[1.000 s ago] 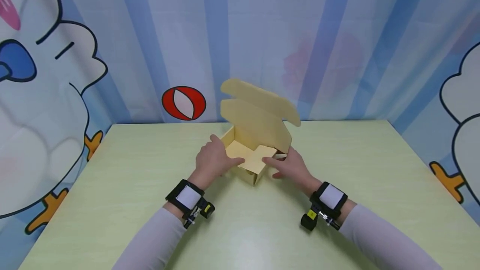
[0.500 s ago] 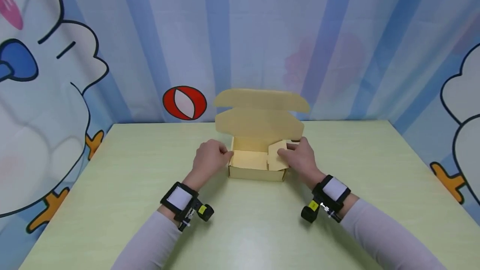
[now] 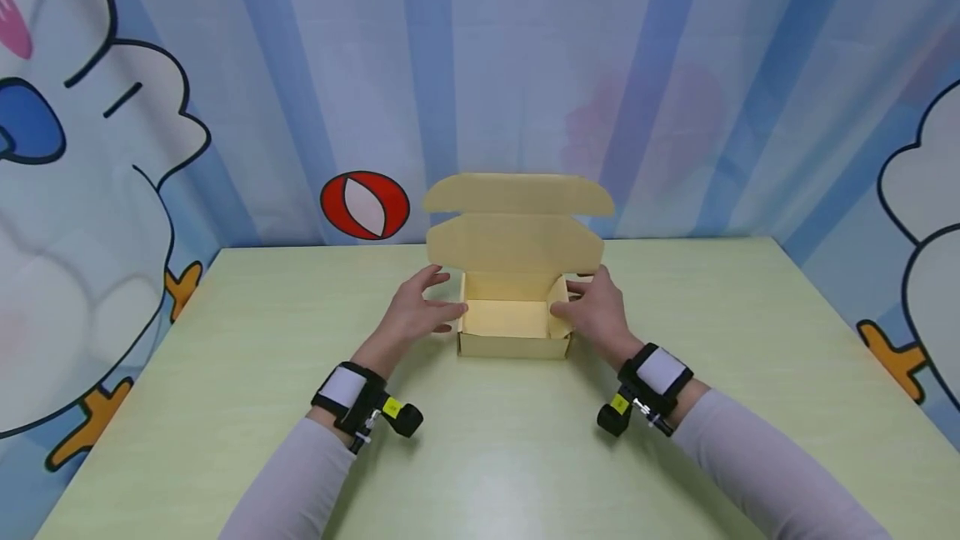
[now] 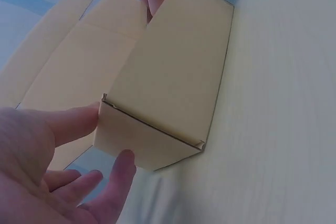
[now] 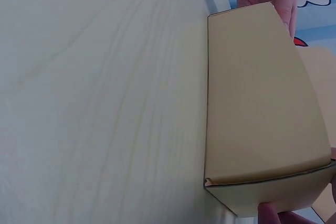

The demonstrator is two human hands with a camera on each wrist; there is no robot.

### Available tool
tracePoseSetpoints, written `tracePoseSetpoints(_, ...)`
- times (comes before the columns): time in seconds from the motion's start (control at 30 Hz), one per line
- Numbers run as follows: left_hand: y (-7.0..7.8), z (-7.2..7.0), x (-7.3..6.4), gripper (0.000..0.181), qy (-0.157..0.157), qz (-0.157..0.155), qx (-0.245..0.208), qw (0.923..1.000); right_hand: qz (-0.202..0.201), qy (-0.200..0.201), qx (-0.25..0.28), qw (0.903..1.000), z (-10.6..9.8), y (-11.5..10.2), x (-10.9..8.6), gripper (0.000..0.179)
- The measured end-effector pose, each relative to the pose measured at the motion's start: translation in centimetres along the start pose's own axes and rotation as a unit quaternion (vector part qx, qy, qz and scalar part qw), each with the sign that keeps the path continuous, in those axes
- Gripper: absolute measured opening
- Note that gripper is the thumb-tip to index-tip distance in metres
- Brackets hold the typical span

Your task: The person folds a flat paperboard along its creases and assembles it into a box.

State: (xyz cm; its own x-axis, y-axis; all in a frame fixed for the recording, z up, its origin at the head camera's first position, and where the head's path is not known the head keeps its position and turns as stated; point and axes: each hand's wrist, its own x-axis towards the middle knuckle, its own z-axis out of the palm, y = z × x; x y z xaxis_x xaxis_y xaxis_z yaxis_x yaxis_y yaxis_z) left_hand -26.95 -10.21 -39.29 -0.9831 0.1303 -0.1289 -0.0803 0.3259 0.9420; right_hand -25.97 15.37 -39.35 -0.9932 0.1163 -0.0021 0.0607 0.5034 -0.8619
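A small tan cardboard box [image 3: 513, 347] stands upright on the table, its lid [image 3: 517, 242] raised at the back. The box's front wall faces me in the head view, and its inside shows bare card. My right hand [image 3: 597, 315] pinches the right end wall, thumb on the inner flap [image 3: 558, 307] and fingers outside. In the right wrist view, fingertips [image 5: 269, 214] touch that wall from outside. At the left end, my left hand [image 3: 412, 308] has its thumb against the wall's top edge. Its other fingers lie loosely spread beside the end wall [image 4: 142, 137] in the left wrist view.
The pale wood-grain table [image 3: 480, 448] reaches back to a blue striped curtain [image 3: 517, 65] with cartoon prints. A wrist-worn camera sits on each forearm, the left camera [image 3: 403, 417] and the right camera [image 3: 615, 415].
The box has turned from an angled stance to face me squarely. Its right inner flap has gone from leaning inward to upright against the end wall. My left hand's fingers have spread.
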Motion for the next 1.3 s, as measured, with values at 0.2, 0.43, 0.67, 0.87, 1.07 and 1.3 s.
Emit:
tracePoseSetpoints(0.2, -0.3, 0.1, 0.0, 0.086, 0.005, 0.034, -0.039, 0.9986, 0.0, 0.017, -0.022, 0.9996, 0.0, -0.1, 0.1, 0.072)
tracePoseSetpoints(0.43, -0.4, 0.2, -0.3, 0.078, 0.0, 0.061, -0.076, 0.9952, -0.041, 0.054, -0.048, 0.9965, -0.1, -0.2, -0.2, 0.098)
tracePoseSetpoints(0.67, -0.6, 0.5, -0.4, 0.065, 0.02, 0.07, -0.055, 0.9958, -0.08, 0.064, -0.082, 0.9914, -0.1, -0.1, -0.4, 0.09)
tracePoseSetpoints(0.87, -0.7, 0.7, -0.3, 0.055, 0.034, 0.08, -0.023, 0.996, -0.095, 0.059, -0.071, 0.9912, 0.0, 0.1, -0.8, 0.07)
tracePoseSetpoints(1.07, -0.6, 0.7, -0.5, 0.048, 0.037, 0.088, 0.0, 0.9955, -0.116, 0.062, -0.063, 0.9893, 0.2, 0.0, -1.1, 0.066)
tracePoseSetpoints(1.3, -0.7, 0.8, -0.4, 0.046, 0.037, 0.095, 0.011, 0.9947, -0.142, 0.061, -0.081, 0.9848, 0.2, 0.1, -1.0, 0.07)
